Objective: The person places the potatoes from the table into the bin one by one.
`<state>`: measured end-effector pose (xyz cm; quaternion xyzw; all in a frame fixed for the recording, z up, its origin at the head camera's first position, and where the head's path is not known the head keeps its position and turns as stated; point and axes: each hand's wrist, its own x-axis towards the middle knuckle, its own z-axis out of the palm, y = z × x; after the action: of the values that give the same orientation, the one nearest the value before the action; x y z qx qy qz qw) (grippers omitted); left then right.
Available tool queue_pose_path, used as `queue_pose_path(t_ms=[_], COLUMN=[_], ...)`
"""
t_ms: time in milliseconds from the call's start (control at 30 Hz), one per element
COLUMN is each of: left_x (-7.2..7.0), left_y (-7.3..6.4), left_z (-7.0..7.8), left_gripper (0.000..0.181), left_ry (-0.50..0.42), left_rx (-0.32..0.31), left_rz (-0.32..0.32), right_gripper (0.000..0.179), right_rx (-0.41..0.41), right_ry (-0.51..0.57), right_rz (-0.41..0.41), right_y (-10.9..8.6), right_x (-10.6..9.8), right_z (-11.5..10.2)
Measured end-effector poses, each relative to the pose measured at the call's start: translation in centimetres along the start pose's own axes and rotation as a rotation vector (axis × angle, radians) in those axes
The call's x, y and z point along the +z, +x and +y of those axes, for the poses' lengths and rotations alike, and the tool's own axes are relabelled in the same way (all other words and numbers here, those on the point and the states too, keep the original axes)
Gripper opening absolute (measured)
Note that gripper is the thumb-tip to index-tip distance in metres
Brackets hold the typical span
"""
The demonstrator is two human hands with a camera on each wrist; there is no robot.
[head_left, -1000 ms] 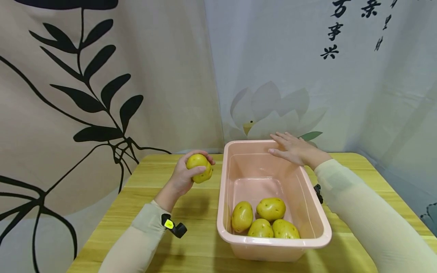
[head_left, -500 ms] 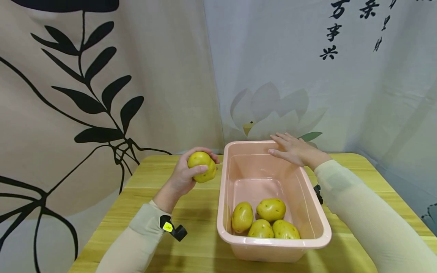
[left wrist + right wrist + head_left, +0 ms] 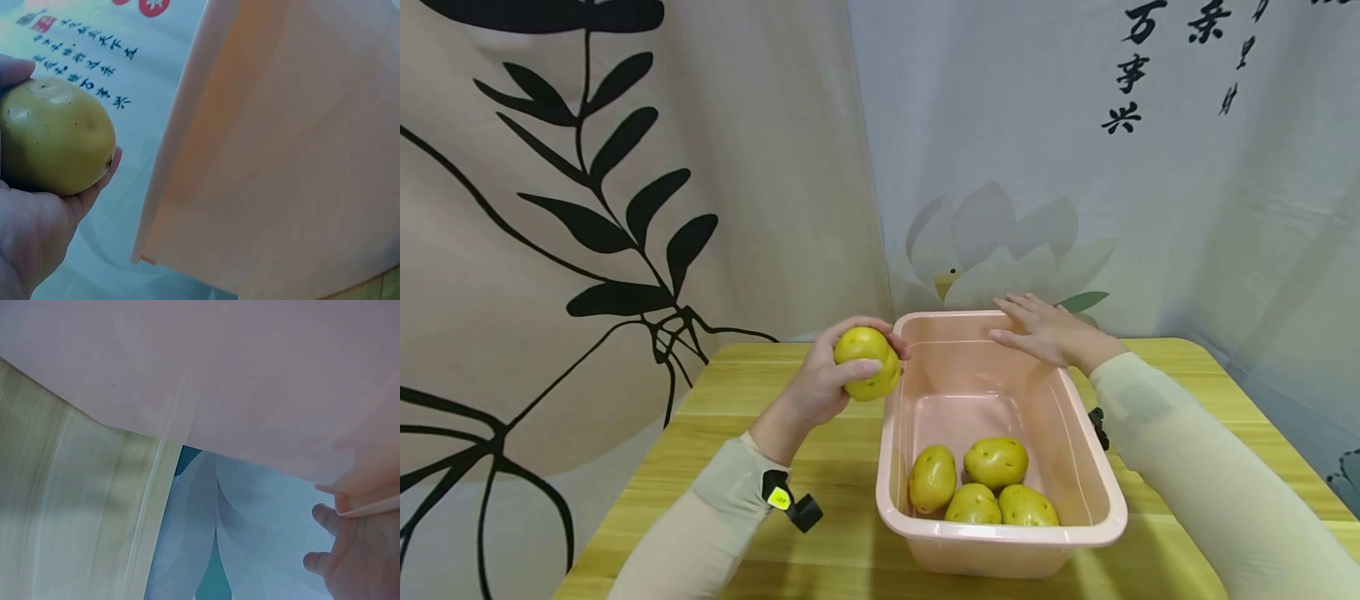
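Observation:
My left hand [image 3: 820,379] grips a yellow potato [image 3: 867,363], thumb across its near side and fingers behind it. Both are at the left rim of a pink plastic tub [image 3: 889,467], above table height. The left wrist view has the same potato [image 3: 59,137] against the palm, beside the tub's outer wall [image 3: 269,150]. At the tub's far right corner my right hand [image 3: 1048,329] rests on the rim with fingers extended. Two of its fingertips [image 3: 325,515] show outside the rim in the right wrist view. Several potatoes [image 3: 996,462] lie inside the tub's near end.
The tub stands on a wood-grain table [image 3: 745,392]. Behind the table hangs a pale cloth [image 3: 775,167] with printed leaves and writing. A small black camera [image 3: 805,512] is strapped to the left wrist.
My left hand has carried the potato rightward, from beside the tub to its left rim. The right hand, the tub and the potatoes inside it have stayed put.

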<state>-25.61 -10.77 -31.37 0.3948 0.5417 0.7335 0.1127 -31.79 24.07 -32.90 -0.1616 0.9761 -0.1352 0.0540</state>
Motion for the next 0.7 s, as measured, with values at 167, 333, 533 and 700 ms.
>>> queue_pose_path(t_ms=[167, 333, 533, 700], left_x=[0.9, 1.4, 1.9, 2.1], left_y=[0.7, 1.5, 2.5, 3.2], left_z=[0.1, 0.0, -0.4, -0.9], left_gripper=[0.035, 0.033, 0.033, 0.036], left_ry=[-0.039, -0.015, 0.028, 0.062], left_rx=[0.012, -0.007, -0.066, -0.121], left_rz=[-0.030, -0.066, -0.081, -0.091], right_gripper=[0.083, 0.084, 0.084, 0.085], right_rx=[-0.006, -0.013, -0.008, 0.002], right_ry=[-0.009, -0.009, -0.012, -0.017], right_rz=[-0.010, -0.003, -0.003, -0.013], right_y=[0.1, 0.1, 0.3, 0.3], right_x=[0.1, 0.2, 0.2, 0.1], right_z=[0.1, 0.2, 0.1, 0.0])
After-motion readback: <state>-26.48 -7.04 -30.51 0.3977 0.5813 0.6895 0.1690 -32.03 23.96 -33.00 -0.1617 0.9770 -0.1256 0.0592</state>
